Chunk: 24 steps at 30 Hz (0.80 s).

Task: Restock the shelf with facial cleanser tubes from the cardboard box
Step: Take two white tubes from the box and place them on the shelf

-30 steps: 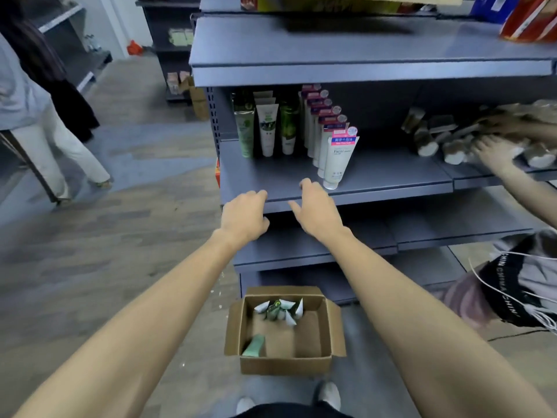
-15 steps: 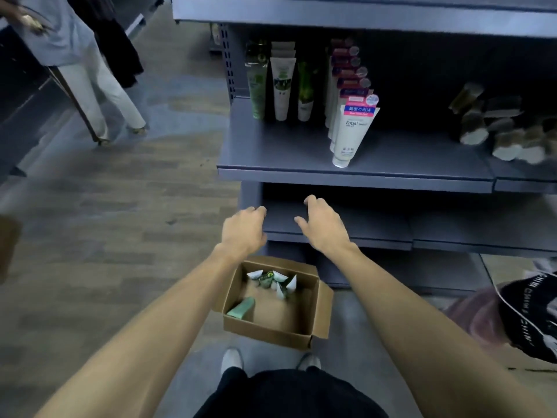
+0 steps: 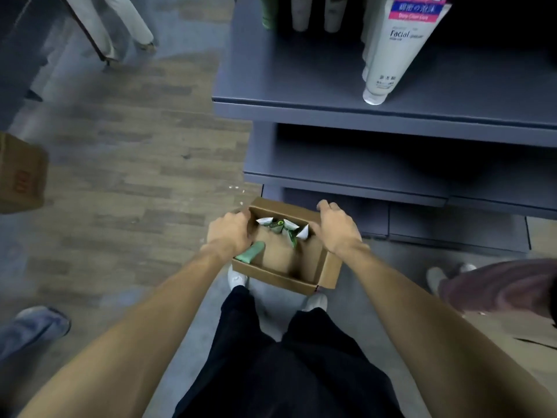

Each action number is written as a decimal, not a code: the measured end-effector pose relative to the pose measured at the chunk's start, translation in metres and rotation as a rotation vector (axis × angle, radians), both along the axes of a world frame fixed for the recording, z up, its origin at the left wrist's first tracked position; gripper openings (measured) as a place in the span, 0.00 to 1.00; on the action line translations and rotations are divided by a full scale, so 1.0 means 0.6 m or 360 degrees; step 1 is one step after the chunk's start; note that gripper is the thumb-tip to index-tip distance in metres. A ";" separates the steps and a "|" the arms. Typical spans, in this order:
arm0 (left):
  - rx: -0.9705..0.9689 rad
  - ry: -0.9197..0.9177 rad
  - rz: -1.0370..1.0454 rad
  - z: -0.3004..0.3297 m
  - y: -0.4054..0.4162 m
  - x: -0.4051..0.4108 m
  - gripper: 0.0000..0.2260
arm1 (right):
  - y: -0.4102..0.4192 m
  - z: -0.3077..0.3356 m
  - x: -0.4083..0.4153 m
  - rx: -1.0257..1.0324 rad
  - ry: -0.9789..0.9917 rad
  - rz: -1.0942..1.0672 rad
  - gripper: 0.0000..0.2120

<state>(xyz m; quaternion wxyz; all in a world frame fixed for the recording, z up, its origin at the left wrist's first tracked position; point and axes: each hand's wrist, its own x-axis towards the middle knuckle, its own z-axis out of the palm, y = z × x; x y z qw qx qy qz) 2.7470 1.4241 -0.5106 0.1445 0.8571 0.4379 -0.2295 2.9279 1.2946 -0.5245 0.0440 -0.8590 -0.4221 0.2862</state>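
Reaching: both arms stretch down to the cardboard box (image 3: 283, 267) on the floor at the foot of the shelf (image 3: 301, 95), between the person's feet.
Step in hand: by my reading, the pick-up from the box, ahead of any placing.
Left hand (image 3: 229, 233): over the box's left wall, fingers curled down at the rim; whether it grips the cardboard or a tube underneath, I cannot tell.
Right hand (image 3: 337, 227): over the box's far right corner, fingers bent and loosely spread, nothing visibly held.
Tubes in box: a small bunch of white-and-green tubes (image 3: 283, 227) leans at the far end; one green tube (image 3: 250, 253) lies along the left wall, just below the left hand.
Shelf stock: a white tube marked "Facial" (image 3: 388, 55) stands on its cap near the front, with more tubes behind it; bare shelf lies to its left.
Next move calls for: closing fingers round a tube, or lifting the whole box by its walls, then rising to the shelf and standing tubes cap-down in the open space.
Nearby: another box (image 3: 21, 173) at the left edge, and other people's feet around.
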 end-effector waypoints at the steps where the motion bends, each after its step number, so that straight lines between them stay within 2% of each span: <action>1: -0.0037 0.0027 -0.0019 -0.009 0.006 -0.003 0.19 | 0.003 -0.008 -0.003 -0.0020 0.0019 -0.0020 0.18; 13: -0.0260 0.0145 -0.0393 -0.140 0.101 -0.020 0.14 | 0.044 -0.119 -0.082 -0.0208 0.0187 -0.0322 0.17; 24: -0.0306 0.0094 -0.0479 -0.305 0.078 0.016 0.12 | 0.019 -0.266 -0.057 -0.0334 0.0195 -0.0195 0.18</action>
